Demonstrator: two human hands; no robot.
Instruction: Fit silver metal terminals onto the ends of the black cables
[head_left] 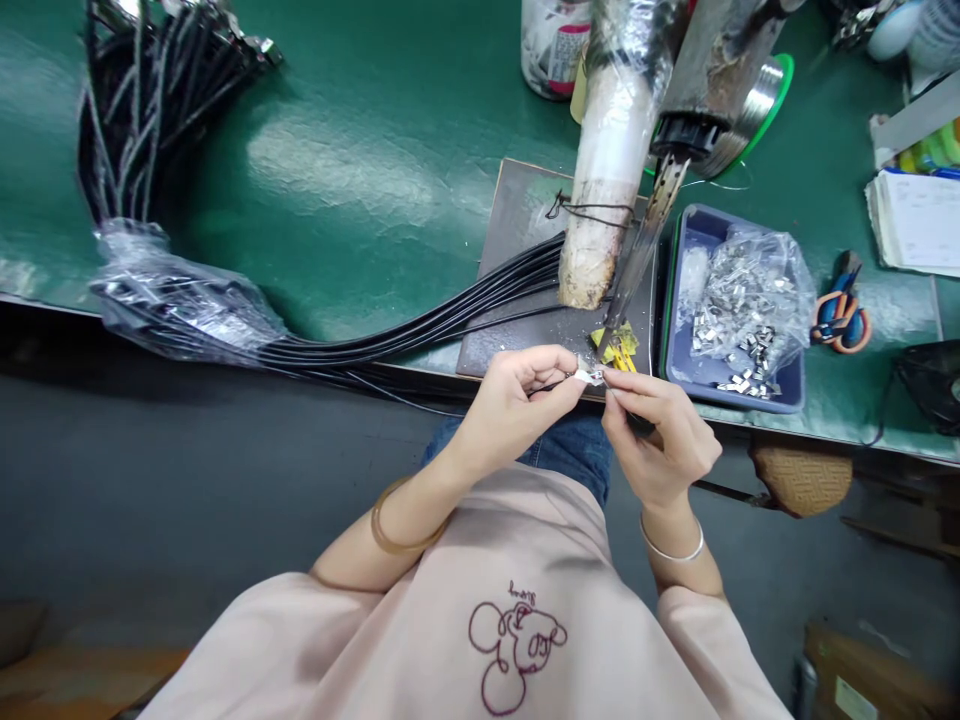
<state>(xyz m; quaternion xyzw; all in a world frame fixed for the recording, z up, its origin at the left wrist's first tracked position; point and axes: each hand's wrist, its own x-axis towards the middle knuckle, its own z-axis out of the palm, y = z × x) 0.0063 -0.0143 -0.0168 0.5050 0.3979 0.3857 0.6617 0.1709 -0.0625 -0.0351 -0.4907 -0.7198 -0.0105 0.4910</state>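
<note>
- The left hand (523, 397) held a small, shiny silver-and-white metal part (595, 377) between thumb and forefinger, its other fingers curled in.
- The right hand (663, 428) had thumb and forefinger pinched narrowly on the opposite end of that part; the exact contact was too small to tell.
- The part was in the air at the near edge of the flat, dark grey rectangular board (517, 215).
- A crumpled yellow pad with strips (618, 348) sat on the board's near right corner, just beyond the fingertips.
- Above the board, a slender, stained metal rod tool (646, 225) pointed down toward the pad, next to a thick white tube wrapped in clear film (609, 165).
- Long, thin black cables (390, 335) ran from over the board off to its left, partly bound in clear plastic wrap (180, 300).
- Just right of the board stood a blue-purple plastic tray (789, 400) with a clear bag of small silvery metal pieces (750, 290).
- Farther right of the board lay orange-and-blue-handled pliers (841, 315).
- The green tabletop (352, 180) spread beneath the board.
</note>
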